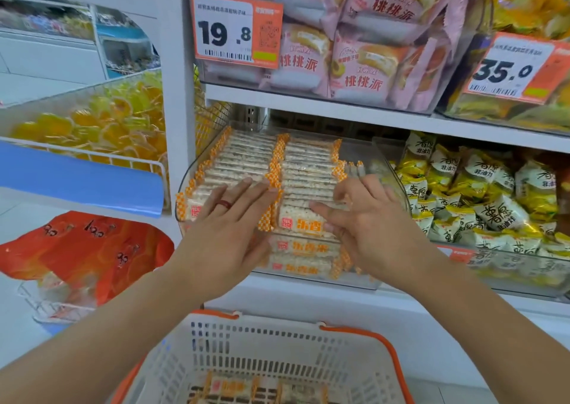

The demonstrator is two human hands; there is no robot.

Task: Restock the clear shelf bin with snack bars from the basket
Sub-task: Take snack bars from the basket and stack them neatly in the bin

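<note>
We have our left hand (pixel 234 209) spread flat on the left row of snack bars (pixel 243 163) in the clear bin (pixel 389 169), likely to keep the stack level. Our right hand (pixel 364 215), fingers loosely bent, presses the right row, seemingly squaring it. Below both hands, the basket (pixel 277 351) still holds a few bars.

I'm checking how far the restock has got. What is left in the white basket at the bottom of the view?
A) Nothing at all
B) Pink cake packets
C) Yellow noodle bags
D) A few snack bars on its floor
D: a few orange-and-white snack bars lie on the floor of the basket, like those in the clear bin.
</note>
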